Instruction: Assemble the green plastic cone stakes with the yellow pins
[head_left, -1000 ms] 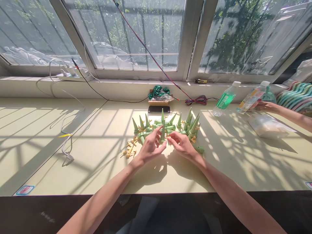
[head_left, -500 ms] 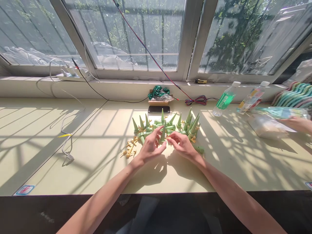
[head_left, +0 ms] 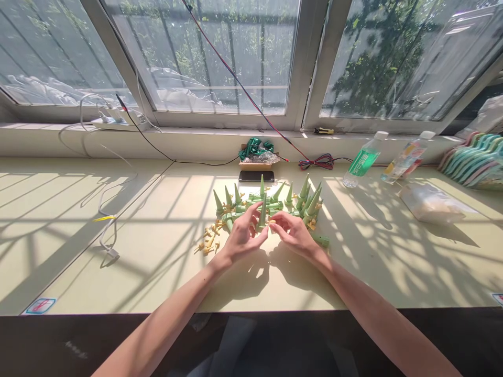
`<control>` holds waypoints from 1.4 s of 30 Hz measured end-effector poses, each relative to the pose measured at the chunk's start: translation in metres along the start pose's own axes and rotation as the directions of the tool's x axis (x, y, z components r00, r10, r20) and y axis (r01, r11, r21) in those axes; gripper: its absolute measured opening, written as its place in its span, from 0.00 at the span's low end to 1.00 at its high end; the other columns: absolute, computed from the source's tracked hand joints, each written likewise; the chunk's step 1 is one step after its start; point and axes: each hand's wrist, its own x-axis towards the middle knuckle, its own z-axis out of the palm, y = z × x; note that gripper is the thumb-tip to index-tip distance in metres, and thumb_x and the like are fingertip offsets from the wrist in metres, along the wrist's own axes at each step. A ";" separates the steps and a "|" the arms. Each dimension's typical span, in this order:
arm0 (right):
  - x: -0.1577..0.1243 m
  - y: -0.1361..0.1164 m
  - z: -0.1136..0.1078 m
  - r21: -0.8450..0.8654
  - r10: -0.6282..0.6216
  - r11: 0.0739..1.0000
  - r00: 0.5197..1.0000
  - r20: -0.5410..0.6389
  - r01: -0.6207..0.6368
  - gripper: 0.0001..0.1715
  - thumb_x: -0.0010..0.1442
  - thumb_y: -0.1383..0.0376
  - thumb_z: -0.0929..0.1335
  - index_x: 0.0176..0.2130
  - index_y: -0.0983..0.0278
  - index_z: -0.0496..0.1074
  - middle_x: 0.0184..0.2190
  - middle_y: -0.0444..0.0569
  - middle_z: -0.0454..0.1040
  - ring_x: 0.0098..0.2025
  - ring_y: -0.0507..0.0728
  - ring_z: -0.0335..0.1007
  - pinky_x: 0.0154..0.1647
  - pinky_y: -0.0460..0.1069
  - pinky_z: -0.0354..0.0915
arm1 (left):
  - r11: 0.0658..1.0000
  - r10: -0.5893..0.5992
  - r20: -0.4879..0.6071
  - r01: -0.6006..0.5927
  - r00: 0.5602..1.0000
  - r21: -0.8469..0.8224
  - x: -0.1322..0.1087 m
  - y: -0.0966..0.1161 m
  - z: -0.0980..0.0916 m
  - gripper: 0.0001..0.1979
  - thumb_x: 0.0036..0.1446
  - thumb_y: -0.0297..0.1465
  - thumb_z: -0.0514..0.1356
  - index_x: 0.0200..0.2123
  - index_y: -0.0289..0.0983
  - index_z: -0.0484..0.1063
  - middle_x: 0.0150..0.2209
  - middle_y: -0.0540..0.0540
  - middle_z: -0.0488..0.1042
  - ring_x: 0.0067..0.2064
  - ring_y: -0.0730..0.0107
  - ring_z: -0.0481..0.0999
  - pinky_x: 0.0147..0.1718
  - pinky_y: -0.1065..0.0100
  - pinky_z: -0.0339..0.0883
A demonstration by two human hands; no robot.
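Observation:
My left hand (head_left: 245,235) is closed around the lower part of a green plastic cone (head_left: 263,212), which stands point up. Close beside its base, my right hand (head_left: 291,229) pinches a small yellow plastic piece (head_left: 272,221), mostly covered by the fingertips. Behind both hands lies a cluster of more green cones (head_left: 288,195), some upright and some tilted, mixed with green tubular parts (head_left: 322,241). Loose yellow pieces (head_left: 212,238) are scattered left of my left hand.
A phone (head_left: 257,176) and a small box (head_left: 257,166) with green material are behind the cluster. Two bottles (head_left: 361,162) and a plastic bag (head_left: 432,203) stand to the right, near stacked hangers (head_left: 473,159). A white cable (head_left: 108,230) lies at left.
The other person's hand at the right edge has gone, along with the light blue item it held over the bag. My own hands have barely shifted.

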 end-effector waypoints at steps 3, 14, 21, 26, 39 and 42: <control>0.000 -0.001 0.000 -0.002 -0.005 1.000 1.000 0.006 0.005 0.11 0.66 0.58 0.66 0.39 0.64 0.69 0.28 0.45 0.72 0.28 0.52 0.68 0.28 0.46 0.62 | 1.000 0.003 -0.002 -0.003 1.000 0.002 0.000 0.000 0.000 0.30 0.57 0.29 0.61 0.62 0.35 0.60 0.38 0.46 0.71 0.32 0.73 0.72 0.24 0.74 0.69; 0.001 -0.005 -0.001 -0.066 0.017 0.998 1.000 0.006 -0.016 0.17 0.68 0.57 0.64 0.29 0.63 0.67 0.22 0.43 0.67 0.23 0.50 0.60 0.24 0.45 0.56 | 0.999 0.029 0.016 -0.029 0.999 0.021 -0.001 -0.001 0.000 0.31 0.56 0.28 0.61 0.63 0.36 0.59 0.38 0.46 0.71 0.32 0.72 0.71 0.25 0.74 0.69; 0.001 -0.005 -0.001 -0.038 0.015 0.999 1.000 0.009 -0.015 0.13 0.67 0.57 0.65 0.35 0.63 0.70 0.25 0.44 0.70 0.25 0.51 0.64 0.26 0.46 0.59 | 1.000 0.017 0.006 -0.017 1.000 0.017 -0.001 -0.001 -0.001 0.30 0.56 0.29 0.61 0.62 0.36 0.60 0.38 0.46 0.72 0.33 0.72 0.72 0.27 0.72 0.71; 0.000 -0.004 -0.001 -0.013 -0.003 1.000 1.000 -0.001 0.003 0.11 0.65 0.58 0.67 0.40 0.64 0.70 0.28 0.45 0.72 0.28 0.52 0.67 0.28 0.46 0.62 | 1.000 0.013 0.008 -0.013 1.000 0.020 -0.001 -0.001 -0.001 0.30 0.57 0.30 0.61 0.62 0.37 0.60 0.38 0.46 0.72 0.33 0.72 0.72 0.26 0.73 0.70; 0.001 -0.007 -0.002 -0.088 -0.011 0.996 1.000 0.001 0.011 0.17 0.67 0.56 0.64 0.30 0.63 0.67 0.22 0.42 0.67 0.23 0.50 0.59 0.24 0.46 0.55 | 1.000 0.026 0.022 -0.026 0.999 0.012 -0.001 0.001 -0.001 0.31 0.56 0.29 0.61 0.63 0.36 0.60 0.39 0.45 0.73 0.34 0.71 0.73 0.27 0.72 0.71; 0.001 -0.006 -0.003 -0.104 -0.020 0.994 1.000 0.004 0.020 0.17 0.68 0.57 0.64 0.29 0.63 0.67 0.22 0.42 0.66 0.23 0.50 0.57 0.24 0.46 0.55 | 1.000 0.022 0.033 -0.022 0.999 0.009 -0.001 0.001 -0.001 0.31 0.56 0.29 0.60 0.63 0.36 0.60 0.39 0.45 0.72 0.34 0.71 0.72 0.28 0.72 0.72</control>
